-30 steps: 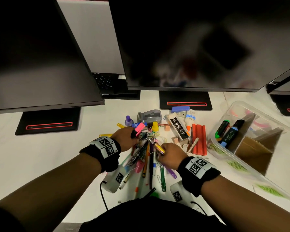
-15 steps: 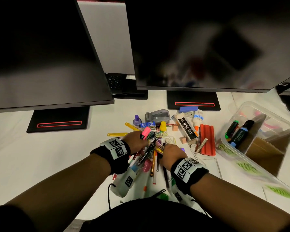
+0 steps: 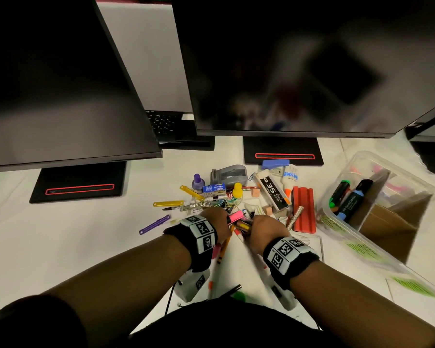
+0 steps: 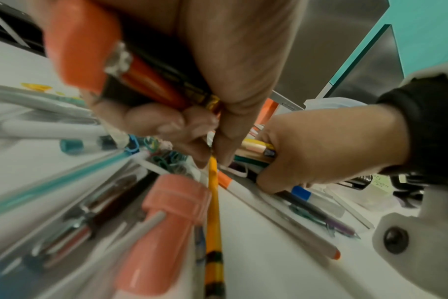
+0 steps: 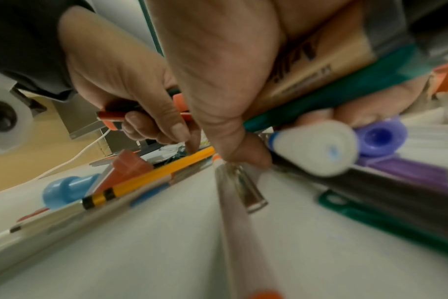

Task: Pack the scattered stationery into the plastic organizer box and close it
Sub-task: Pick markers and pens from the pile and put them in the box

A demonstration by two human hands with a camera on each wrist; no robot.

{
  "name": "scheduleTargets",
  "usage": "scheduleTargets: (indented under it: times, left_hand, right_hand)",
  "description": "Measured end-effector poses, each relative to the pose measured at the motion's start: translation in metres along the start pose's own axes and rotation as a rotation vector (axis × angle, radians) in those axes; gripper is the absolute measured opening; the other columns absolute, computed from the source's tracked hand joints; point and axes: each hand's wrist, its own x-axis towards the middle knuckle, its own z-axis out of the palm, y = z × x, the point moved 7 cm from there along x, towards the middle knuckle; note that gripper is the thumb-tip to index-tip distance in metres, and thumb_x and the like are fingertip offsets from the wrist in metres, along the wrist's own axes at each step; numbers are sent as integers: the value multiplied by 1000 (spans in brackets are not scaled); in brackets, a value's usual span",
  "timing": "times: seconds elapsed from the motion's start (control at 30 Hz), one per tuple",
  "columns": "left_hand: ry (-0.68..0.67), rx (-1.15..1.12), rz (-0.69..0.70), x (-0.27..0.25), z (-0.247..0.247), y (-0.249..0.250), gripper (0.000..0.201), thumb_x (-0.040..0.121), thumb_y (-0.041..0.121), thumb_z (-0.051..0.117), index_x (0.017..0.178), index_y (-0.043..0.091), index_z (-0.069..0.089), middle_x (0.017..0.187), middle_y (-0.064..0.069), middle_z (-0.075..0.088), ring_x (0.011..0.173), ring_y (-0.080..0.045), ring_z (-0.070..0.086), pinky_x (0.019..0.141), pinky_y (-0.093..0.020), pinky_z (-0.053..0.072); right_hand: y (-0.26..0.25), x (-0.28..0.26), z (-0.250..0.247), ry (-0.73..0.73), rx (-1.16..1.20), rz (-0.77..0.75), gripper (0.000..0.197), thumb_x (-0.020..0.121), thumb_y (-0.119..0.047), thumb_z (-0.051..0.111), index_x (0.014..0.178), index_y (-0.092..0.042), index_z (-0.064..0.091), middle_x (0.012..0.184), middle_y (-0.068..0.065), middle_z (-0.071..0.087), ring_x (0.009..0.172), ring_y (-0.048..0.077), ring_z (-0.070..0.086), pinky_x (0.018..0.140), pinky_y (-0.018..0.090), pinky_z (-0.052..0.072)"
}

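Pens, pencils and markers lie in a pile [image 3: 226, 247] on the white desk in front of me. My left hand [image 3: 222, 221] grips a bundle of pens with a pink highlighter [image 3: 235, 217] sticking out; in the left wrist view that hand [image 4: 182, 129] has its fingers curled round the bundle, and a fingertip touches a yellow pencil [image 4: 214, 212]. My right hand [image 3: 256, 223] grips its own bundle, with a green pen [image 5: 333, 95] and a tan marker [image 5: 315, 60] in its fist [image 5: 243, 145]. The clear organizer box [image 3: 357, 239] stands open at the right, holding a green highlighter [image 3: 339, 193] and a blue one [image 3: 352, 202].
Behind the pile lie a tape dispenser [image 3: 229, 173], a staples box [image 3: 271, 190], a glue bottle [image 3: 288, 182], a red ribbed block [image 3: 303, 209], paper clips and a purple ink bottle [image 3: 198, 183]. Monitors on black stands [image 3: 78, 184] overhang the back. A cardboard divider [image 3: 392, 227] sits in the box.
Both hands have drawn closer together and nearer to me over the pile, gathering more pens into their grips. The pink highlighter has stayed in the left hand.
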Motion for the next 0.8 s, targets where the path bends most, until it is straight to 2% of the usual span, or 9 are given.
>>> scheduleTargets:
  times: [0.13, 0.23, 0.33, 0.4, 0.47, 0.53, 0.6, 0.67, 0.8]
  left_hand:
    - [24, -32, -17, 9, -1, 7, 27, 84, 26, 63, 98, 4, 64, 90, -11, 62, 90, -27, 64, 72, -30, 48]
    - [54, 3, -29, 16, -5, 11, 32, 84, 28, 64, 104, 3, 64, 106, -13, 66, 98, -28, 64, 78, -31, 51]
    - [23, 7, -96, 19, -1, 8, 41, 79, 34, 71, 104, 3, 62, 108, -12, 66, 99, -27, 64, 77, -31, 51]
    - [-3, 3, -113, 21, 4, 8, 48, 76, 39, 74, 104, 3, 61, 108, -11, 67, 99, -28, 65, 77, -31, 51]
    - [-19, 21, -107, 22, 8, 13, 54, 76, 42, 74, 111, 3, 60, 112, -11, 65, 103, -29, 63, 80, -32, 50]
    - [-16, 30, -87, 25, 9, 21, 53, 77, 41, 72, 112, 3, 60, 114, -12, 65, 103, -30, 63, 78, -31, 49]
    - [-4, 21, -83, 28, 9, 27, 49, 79, 39, 71, 111, 3, 61, 113, -12, 65, 104, -30, 63, 78, -30, 48]
    - [10, 28, -72, 30, 10, 31, 42, 80, 34, 70, 109, 4, 63, 110, -12, 66, 104, -30, 64, 79, -31, 49]
    - [-17, 102, -75, 29, 14, 41, 38, 82, 27, 67, 113, 6, 60, 115, -10, 64, 108, -27, 62, 86, -32, 52]
  right_hand:
    - [14, 2, -9, -21, 109, 33, 36, 87, -30, 53, 112, -5, 56, 117, 14, 64, 107, 29, 62, 84, 31, 50]
    - [23, 0, -19, -119, 215, 24, 23, 79, -30, 61, 92, -12, 56, 90, 8, 60, 87, 26, 61, 63, 22, 44]
    - [31, -4, -23, -244, 245, 23, 17, 78, -25, 61, 83, -10, 53, 80, 4, 52, 77, 21, 54, 50, 20, 34]
    - [38, -7, -25, -292, 273, 56, 20, 80, -20, 60, 65, -11, 49, 70, 3, 52, 62, 15, 52, 47, 21, 34]
    - [44, -10, -28, -292, 305, 63, 23, 81, -18, 60, 62, -12, 49, 63, 1, 52, 53, 10, 48, 44, 20, 34]
    - [48, -14, -31, -271, 344, 52, 11, 81, -16, 62, 76, -7, 59, 69, 2, 54, 56, 10, 47, 46, 20, 34]
    - [51, -19, -35, -250, 364, 25, 14, 80, -13, 62, 91, -5, 63, 71, 2, 55, 57, 10, 48, 46, 19, 34]
    - [54, -22, -40, -232, 366, 18, 4, 79, -12, 62, 82, -9, 60, 65, -1, 52, 57, 11, 47, 46, 19, 34]
    - [63, -28, -53, -163, 355, 43, 34, 80, -13, 63, 53, -13, 43, 56, 0, 44, 54, 15, 44, 45, 21, 29]
